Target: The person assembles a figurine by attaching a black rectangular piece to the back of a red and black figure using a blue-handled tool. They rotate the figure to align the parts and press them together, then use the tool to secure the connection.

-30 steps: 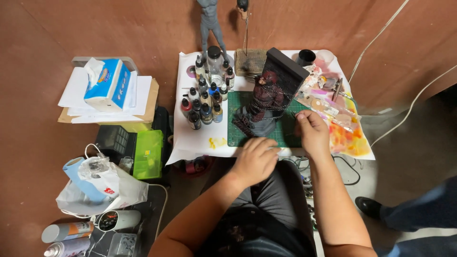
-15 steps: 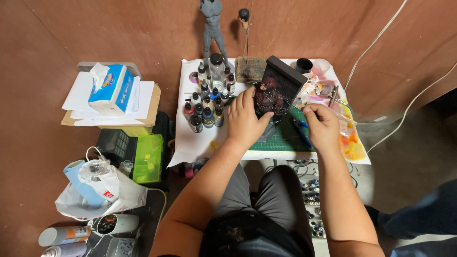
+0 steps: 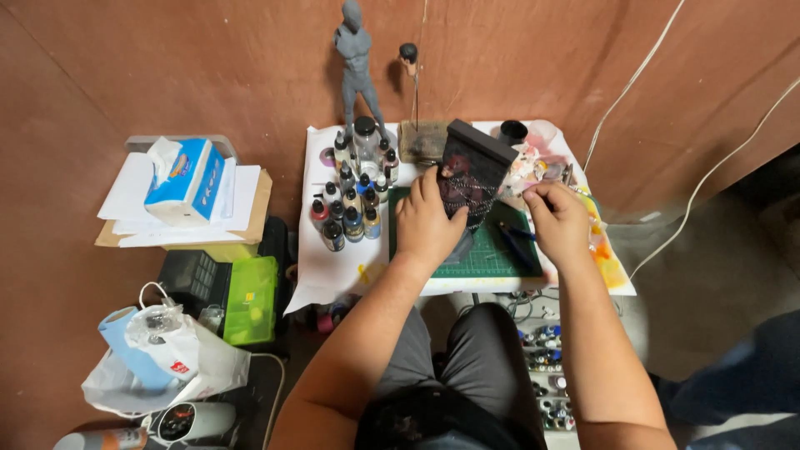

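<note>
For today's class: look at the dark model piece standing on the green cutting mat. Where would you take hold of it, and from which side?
Grip the dark model piece low on its left flank, where the left hand already rests. It stands upright and its flat slab top leans right, so a hold from the left probably steadies it best, leaving the right hand free.

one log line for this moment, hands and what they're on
left hand: steadying dark model piece | right hand: closed on thin tool, tip unclear | surface: green cutting mat | nearby: paint bottles
</note>
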